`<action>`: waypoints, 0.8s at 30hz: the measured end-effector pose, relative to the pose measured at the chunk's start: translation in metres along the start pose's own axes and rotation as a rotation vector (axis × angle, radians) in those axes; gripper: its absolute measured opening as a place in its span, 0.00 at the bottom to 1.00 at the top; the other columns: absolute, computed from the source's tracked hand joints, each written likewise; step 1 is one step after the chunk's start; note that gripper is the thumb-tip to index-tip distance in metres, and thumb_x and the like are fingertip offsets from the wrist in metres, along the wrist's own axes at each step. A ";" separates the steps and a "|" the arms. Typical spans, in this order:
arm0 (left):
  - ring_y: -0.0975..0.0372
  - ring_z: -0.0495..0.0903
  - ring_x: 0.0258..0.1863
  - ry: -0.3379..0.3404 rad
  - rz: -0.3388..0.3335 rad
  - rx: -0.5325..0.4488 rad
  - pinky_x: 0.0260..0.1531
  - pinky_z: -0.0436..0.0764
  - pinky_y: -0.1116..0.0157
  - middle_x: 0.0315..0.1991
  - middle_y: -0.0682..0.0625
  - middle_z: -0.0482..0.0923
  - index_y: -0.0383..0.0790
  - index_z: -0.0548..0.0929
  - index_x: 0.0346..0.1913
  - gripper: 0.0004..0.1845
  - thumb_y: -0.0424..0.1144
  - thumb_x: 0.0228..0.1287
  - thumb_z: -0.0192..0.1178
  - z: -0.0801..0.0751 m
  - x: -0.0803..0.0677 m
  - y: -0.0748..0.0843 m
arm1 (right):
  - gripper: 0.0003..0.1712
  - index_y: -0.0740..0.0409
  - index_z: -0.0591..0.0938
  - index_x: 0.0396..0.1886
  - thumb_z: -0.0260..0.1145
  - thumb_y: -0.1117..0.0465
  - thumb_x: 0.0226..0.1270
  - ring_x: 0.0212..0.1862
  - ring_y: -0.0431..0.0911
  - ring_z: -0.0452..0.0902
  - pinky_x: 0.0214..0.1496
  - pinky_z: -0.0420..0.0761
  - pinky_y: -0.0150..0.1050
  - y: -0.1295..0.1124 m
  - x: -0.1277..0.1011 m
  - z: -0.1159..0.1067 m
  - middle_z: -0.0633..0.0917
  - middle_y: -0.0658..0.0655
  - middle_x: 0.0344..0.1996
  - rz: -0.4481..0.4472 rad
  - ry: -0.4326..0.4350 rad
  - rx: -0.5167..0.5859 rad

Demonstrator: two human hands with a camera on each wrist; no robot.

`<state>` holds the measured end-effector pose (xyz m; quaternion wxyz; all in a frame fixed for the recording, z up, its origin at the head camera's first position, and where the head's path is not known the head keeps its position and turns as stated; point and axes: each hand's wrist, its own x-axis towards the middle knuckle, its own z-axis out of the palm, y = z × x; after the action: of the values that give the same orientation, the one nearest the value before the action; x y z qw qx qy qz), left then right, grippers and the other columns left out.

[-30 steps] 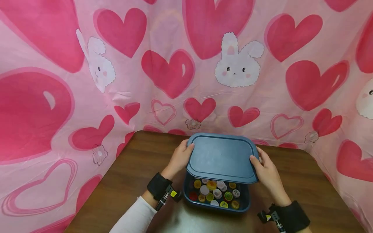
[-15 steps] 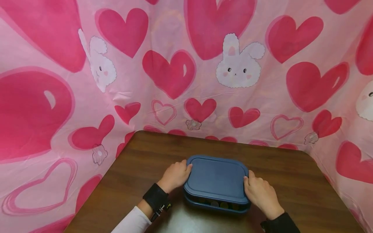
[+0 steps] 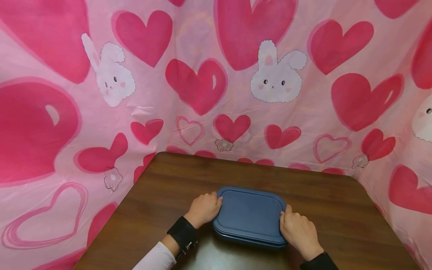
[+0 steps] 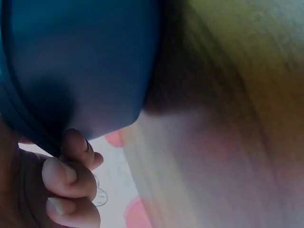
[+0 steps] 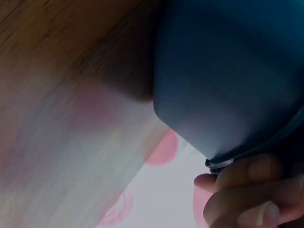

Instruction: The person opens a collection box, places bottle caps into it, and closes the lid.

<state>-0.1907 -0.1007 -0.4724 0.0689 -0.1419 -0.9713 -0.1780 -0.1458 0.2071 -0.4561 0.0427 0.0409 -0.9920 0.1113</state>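
Note:
A blue rectangular lid lies over a blue plastic container, whose front edge shows as a thin band under it in the head view. At the lid's left side my left hand grips the rim, thumb on top; the left wrist view shows its fingers curled beneath the rim, beside the container's smooth wall. On the opposite side my right hand holds the rim likewise, its fingers bent below it in the right wrist view, next to the wall. The container's contents are hidden.
The container stands on a brown wooden table with rounded far corners. A pink cloth printed with hearts and rabbits hangs behind the table and along its sides. Black bands circle both wrists.
Both hands have brought the lid down and toward me onto the container. The round, coloured caps seen inside earlier are now covered, and the front gap has closed.

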 end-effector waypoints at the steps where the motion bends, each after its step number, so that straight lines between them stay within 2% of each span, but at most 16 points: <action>1: 0.51 0.84 0.29 -0.003 -0.004 -0.005 0.28 0.81 0.54 0.25 0.45 0.78 0.36 0.79 0.34 0.17 0.47 0.75 0.53 0.001 0.000 0.000 | 0.19 0.72 0.75 0.45 0.54 0.56 0.75 0.24 0.59 0.80 0.19 0.73 0.52 0.000 0.000 0.000 0.83 0.67 0.23 0.001 0.003 -0.001; 6: 0.53 0.82 0.28 -0.032 -0.017 -0.065 0.27 0.79 0.56 0.25 0.46 0.76 0.35 0.79 0.37 0.17 0.47 0.76 0.52 0.002 0.000 0.000 | 0.19 0.72 0.75 0.46 0.54 0.56 0.75 0.23 0.58 0.79 0.19 0.72 0.50 0.000 -0.003 0.000 0.83 0.67 0.23 0.012 0.004 0.002; 9: 0.56 0.79 0.26 -0.049 -0.019 -0.124 0.26 0.76 0.58 0.24 0.48 0.73 0.34 0.78 0.38 0.17 0.46 0.77 0.51 0.003 -0.001 0.000 | 0.17 0.70 0.74 0.41 0.53 0.56 0.75 0.23 0.57 0.78 0.19 0.72 0.50 0.001 -0.004 0.001 0.82 0.66 0.22 0.033 -0.012 0.019; 12: 0.54 0.80 0.29 -0.057 -0.032 -0.178 0.29 0.77 0.57 0.27 0.46 0.76 0.32 0.78 0.41 0.17 0.46 0.77 0.50 0.006 -0.001 -0.001 | 0.18 0.70 0.74 0.42 0.52 0.56 0.75 0.25 0.58 0.79 0.22 0.74 0.51 0.002 -0.003 0.004 0.83 0.67 0.24 0.053 -0.042 0.069; 15: 0.47 0.84 0.36 -0.051 -0.054 -0.218 0.35 0.80 0.51 0.32 0.40 0.81 0.30 0.79 0.45 0.18 0.45 0.77 0.50 0.009 -0.001 -0.002 | 0.22 0.74 0.72 0.51 0.49 0.55 0.77 0.32 0.61 0.82 0.29 0.78 0.56 0.005 0.002 0.007 0.85 0.71 0.33 0.074 -0.090 0.145; 19: 0.41 0.84 0.41 -0.055 -0.090 -0.266 0.40 0.81 0.46 0.39 0.34 0.83 0.28 0.78 0.50 0.20 0.45 0.78 0.49 0.012 -0.003 -0.002 | 0.30 0.78 0.66 0.63 0.45 0.54 0.79 0.42 0.65 0.83 0.41 0.79 0.61 0.009 0.006 0.011 0.83 0.77 0.46 0.091 -0.153 0.246; 21: 0.40 0.84 0.42 -0.063 -0.105 -0.285 0.41 0.80 0.45 0.40 0.33 0.83 0.27 0.78 0.51 0.21 0.45 0.78 0.49 0.012 -0.005 -0.002 | 0.31 0.79 0.64 0.65 0.43 0.54 0.80 0.46 0.67 0.83 0.45 0.79 0.61 0.010 0.006 0.013 0.82 0.78 0.49 0.093 -0.171 0.276; 24: 0.41 0.83 0.44 -0.072 -0.116 -0.300 0.43 0.80 0.45 0.43 0.32 0.83 0.27 0.77 0.54 0.22 0.46 0.78 0.48 0.013 -0.007 0.000 | 0.31 0.79 0.63 0.65 0.43 0.54 0.80 0.46 0.67 0.82 0.45 0.79 0.61 0.011 0.005 0.016 0.82 0.79 0.49 0.079 -0.164 0.289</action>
<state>-0.1853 -0.0981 -0.4859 0.0015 -0.1004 -0.9422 -0.3196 -0.1532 0.2143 -0.4739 -0.0493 0.0167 -0.9666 0.2508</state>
